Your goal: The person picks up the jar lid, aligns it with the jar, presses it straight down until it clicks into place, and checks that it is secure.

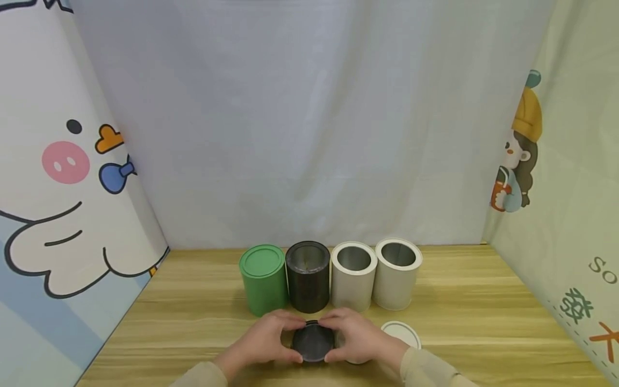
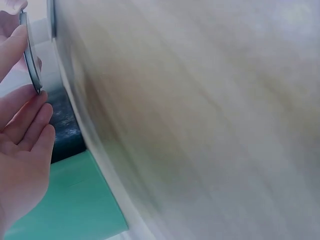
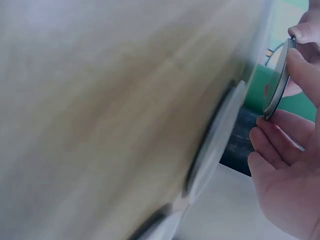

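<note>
Both hands pinch a round black lid (image 1: 313, 344) by its edge, in front of the row of cans. My left hand (image 1: 265, 339) grips its left side between thumb and fingers, and my right hand (image 1: 357, 338) grips the right side. Held above the table, the lid appears edge-on in the left wrist view and in the right wrist view. Just behind the hands stands a black can (image 1: 308, 290) with its top uncovered. A green can (image 1: 264, 290) to its left has its green lid on.
Two white cans, the nearer one (image 1: 353, 287) beside the black can and another (image 1: 396, 285) at the right end, have open tops. A white lid (image 1: 402, 332) lies on the wooden table (image 1: 483, 322); a second is mostly hidden under the right hand. Fabric (image 1: 309, 134) hangs behind.
</note>
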{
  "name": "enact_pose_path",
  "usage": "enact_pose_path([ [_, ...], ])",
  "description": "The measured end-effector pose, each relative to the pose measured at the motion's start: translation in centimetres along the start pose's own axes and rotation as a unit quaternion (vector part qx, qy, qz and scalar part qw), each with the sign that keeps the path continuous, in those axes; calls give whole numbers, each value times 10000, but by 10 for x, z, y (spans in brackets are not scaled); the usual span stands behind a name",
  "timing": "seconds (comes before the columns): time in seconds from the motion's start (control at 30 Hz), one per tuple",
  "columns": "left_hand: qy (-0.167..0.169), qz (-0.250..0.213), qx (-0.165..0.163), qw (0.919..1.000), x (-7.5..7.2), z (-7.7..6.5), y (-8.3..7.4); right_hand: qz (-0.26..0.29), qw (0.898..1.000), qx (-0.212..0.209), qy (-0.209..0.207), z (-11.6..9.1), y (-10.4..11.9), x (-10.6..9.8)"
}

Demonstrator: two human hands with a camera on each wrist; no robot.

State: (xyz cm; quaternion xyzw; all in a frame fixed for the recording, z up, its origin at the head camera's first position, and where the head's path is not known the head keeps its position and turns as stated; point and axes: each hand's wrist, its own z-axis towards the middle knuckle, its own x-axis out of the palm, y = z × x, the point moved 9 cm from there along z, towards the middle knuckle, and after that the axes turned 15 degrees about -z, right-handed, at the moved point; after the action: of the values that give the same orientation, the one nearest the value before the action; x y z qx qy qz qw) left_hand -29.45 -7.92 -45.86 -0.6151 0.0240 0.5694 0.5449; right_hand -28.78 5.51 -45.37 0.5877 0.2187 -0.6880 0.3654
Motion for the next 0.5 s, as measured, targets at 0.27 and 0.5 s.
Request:
enact_pose_path([
  [0.27,-195,-123,138,9996,-14,3,-10,-5,9986,-200,-494,0,2,-21],
  [0.5,-245,-141,139,9995,-23,5,-18,-18,9978,-182,-633,-1,3,-33],
])
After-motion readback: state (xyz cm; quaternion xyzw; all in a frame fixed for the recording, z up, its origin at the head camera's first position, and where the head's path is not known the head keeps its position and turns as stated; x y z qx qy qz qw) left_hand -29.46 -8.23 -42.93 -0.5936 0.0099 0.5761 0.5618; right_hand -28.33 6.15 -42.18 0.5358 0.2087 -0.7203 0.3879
